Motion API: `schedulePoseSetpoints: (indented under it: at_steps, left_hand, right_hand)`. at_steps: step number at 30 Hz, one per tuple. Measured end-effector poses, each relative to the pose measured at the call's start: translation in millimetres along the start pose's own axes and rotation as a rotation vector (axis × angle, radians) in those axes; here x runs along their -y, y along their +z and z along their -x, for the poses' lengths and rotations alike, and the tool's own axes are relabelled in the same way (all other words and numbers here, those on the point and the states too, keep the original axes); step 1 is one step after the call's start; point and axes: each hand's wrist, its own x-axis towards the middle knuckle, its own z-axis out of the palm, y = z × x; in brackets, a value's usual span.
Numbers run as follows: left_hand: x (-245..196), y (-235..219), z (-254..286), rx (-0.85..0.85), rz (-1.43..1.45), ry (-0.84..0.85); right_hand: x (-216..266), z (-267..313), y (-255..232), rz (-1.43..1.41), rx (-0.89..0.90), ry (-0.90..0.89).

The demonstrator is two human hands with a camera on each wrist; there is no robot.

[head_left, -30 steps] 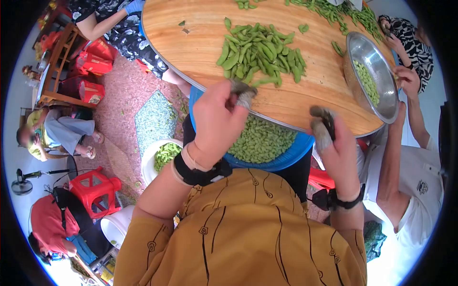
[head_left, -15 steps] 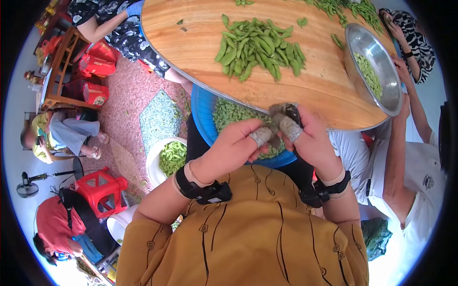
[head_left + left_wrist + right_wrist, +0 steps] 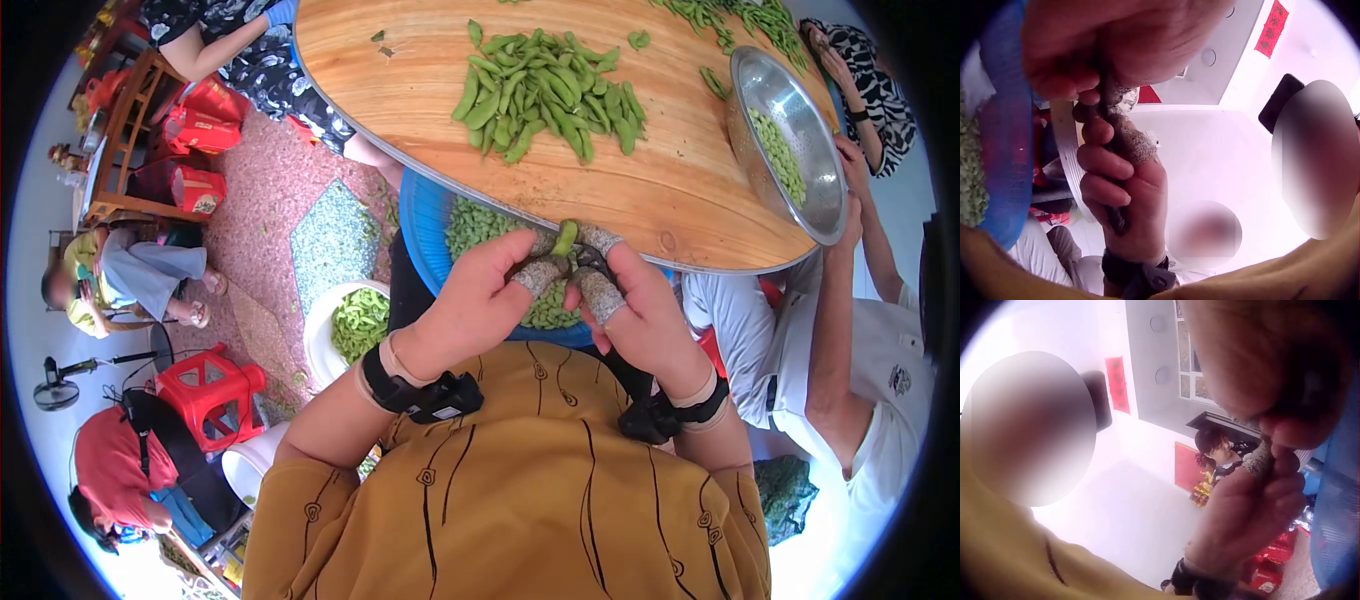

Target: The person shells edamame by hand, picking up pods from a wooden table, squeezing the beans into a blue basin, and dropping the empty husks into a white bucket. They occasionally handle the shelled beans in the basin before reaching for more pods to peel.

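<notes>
While left hand [image 3: 472,302] pinches green pod [image 3: 566,238], lower end hidden, right hand [image 3: 645,315] curls fingers [image 3: 1107,161] round dark strip [image 3: 1119,222], outline unclear.

Pods [image 3: 550,95] on table [image 3: 680,185], beans [image 3: 478,228] in tub [image 3: 424,235]

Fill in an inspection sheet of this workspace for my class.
Surface: wooden table, bearing a pod pile and a metal bowl of shelled beans.
Job's things: green pod in hand; blue basin of beans below.
Clutter: small scraps on the table.
Hands: left hand and right hand hold the green pod between them.
Cables: too small to tell near the fan.
Surroundings: red stool, white bucket of pods, other people.
</notes>
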Motion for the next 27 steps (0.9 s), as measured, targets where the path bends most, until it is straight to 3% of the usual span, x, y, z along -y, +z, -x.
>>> schedulePoseSetpoints:
  at_steps: [1, 3, 7, 9, 10, 11, 12, 14, 16, 18, 19, 21, 27]
  left_hand:
    - [2.1, -1.4, -0.2, 0.001, 0.001, 0.000]
    - [6.1, -4.3, -0.2, -0.086, -0.555, 0.333]
    - [3.0, -9.5, 2.6, -0.102, -0.760, 0.413]
    - [0.0, -16.8, 3.5, 0.087, -0.282, 0.152]
    - [0.0, -17.4, 5.3, 0.084, -0.281, 0.151]
    - [0.2, -17.5, 7.2, 0.188, 0.173, -0.038]
    - [0.3, -17.5, 8.2, 0.286, 0.627, -0.227]
    - [1.2, -17.5, 8.3, 0.281, 0.621, -0.234]
    - [3.6, -14.7, 7.3, 0.280, 0.617, -0.244]
    - [6.1, -9.8, 5.9, 0.048, -0.321, 0.024]
    - [6.3, -7.8, 6.7, 0.048, -0.323, 0.021]
    - [5.7, -4.3, 9.6, -0.108, -1.213, 0.538]
    - [15.0, -3.5, 9.6, -0.172, -1.056, 0.443]
  right_hand:
    - [1.2, -0.4, 2.0, -0.060, -0.013, 0.028]
    - [0.6, -0.4, 3.2, -0.120, -0.026, 0.057]
    - [2.2, -0.7, 1.8, -0.224, 0.017, 0.131]
    - [10.8, 2.4, -1.1, -0.314, 0.055, 0.189]
    - [15.7, 5.4, -4.1, -0.504, 0.124, 0.253]
    - [18.6, 7.7, -5.7, -0.694, 0.192, 0.317]
    - [19.8, 9.1, -6.0, -0.694, 0.192, 0.318]
    - [21.3, 11.1, -6.6, -0.807, 0.225, 0.373]
    - [18.3, 7.0, -5.4, -0.703, 0.143, 0.375]
    - [12.1, 3.4, 0.5, -0.602, 0.065, 0.374]
    - [8.1, 1.4, 4.9, -0.479, 0.054, 0.349]
    - [3.7, -2.0, 11.5, -0.363, 0.047, 0.318]
    - [-5.6, -4.3, 15.5, -0.202, -0.006, 0.253]
